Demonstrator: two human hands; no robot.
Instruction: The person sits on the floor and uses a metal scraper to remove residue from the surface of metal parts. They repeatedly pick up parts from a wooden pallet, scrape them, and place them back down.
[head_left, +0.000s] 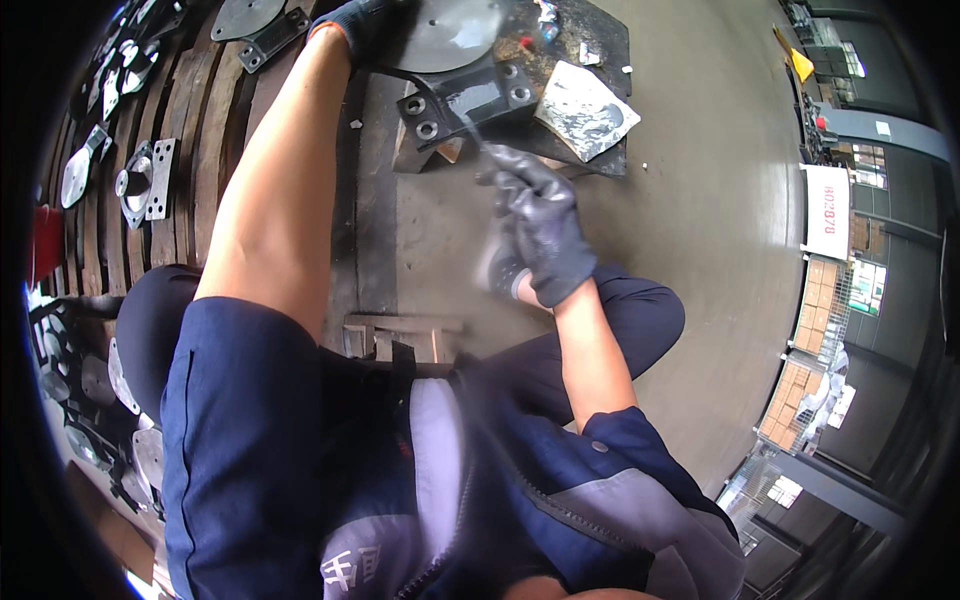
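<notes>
My right hand [540, 215], in a dark glove, is closed around a thin grey strip-like tool [471, 128]; its exact kind is too small to tell. The tool's tip meets the dark bracket end [470, 98] of a metal part, which has round bolt holes and a grey smear on its face. Beyond the bracket lies the part's round grey disc [440, 38]. At the disc's left edge is my left hand [362, 22], also gloved; its fingers are lost in shadow and against the frame edge. To the bracket's right sits a white slab [587, 112] smeared with dark grey paste.
The part rests on a dark, stained work stand [610, 55] bearing small scraps. Wooden slats [190, 90] on the left carry several similar metal parts [145, 180]. Below is a small wooden frame [400, 335] on the floor. Racks with boxes [815, 300] line the far right.
</notes>
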